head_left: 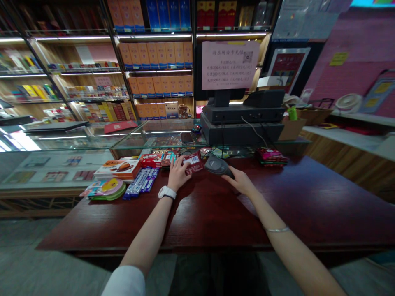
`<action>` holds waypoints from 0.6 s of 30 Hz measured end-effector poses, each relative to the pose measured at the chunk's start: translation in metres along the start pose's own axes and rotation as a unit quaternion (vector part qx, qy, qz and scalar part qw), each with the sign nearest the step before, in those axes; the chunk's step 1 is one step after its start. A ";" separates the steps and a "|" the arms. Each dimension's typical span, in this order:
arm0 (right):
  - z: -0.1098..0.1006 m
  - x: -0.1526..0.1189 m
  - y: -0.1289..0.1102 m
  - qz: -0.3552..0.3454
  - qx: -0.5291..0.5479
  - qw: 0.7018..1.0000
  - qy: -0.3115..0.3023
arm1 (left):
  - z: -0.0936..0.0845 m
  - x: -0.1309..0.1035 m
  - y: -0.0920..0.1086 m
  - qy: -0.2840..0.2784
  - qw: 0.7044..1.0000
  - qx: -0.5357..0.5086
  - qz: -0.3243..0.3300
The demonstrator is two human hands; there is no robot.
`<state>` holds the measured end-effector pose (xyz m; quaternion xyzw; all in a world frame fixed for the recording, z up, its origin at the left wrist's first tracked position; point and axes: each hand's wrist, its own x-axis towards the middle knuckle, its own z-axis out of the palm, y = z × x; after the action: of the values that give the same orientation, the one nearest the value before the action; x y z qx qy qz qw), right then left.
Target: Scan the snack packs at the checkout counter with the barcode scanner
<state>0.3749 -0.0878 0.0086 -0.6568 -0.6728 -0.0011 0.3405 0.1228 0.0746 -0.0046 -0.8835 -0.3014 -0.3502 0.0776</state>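
Note:
My left hand, with a white watch on its wrist, grips a dark red snack packet whose barcode label faces up. Just right of it, my right hand is wrapped round the handle of a dark grey barcode scanner. The scanner's head points left toward the packet, a small gap apart. Close by my left hand lie red snack packets, blue-and-purple wrapped bars, an orange-and-white box and a round green-edged package.
A pile of pink and red packets lies on the wooden table at the right. Behind it, a glass counter carries a cash register, a phone and a screen with a pink notice. Stocked shelves line the wall.

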 end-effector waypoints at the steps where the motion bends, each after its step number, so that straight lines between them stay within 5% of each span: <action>1: 0.000 0.000 0.000 -0.001 0.001 1.000 0.001 | 0.000 0.000 0.000 0.001 1.000 0.000 0.000; 18: 0.009 0.004 0.011 -0.093 0.020 0.995 -0.022 | 0.000 0.000 -0.002 0.012 1.000 0.007 -0.007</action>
<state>0.3807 -0.0787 -0.0010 -0.5843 -0.7385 -0.0050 0.3365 0.1219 0.0761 -0.0048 -0.8764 -0.3089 -0.3595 0.0852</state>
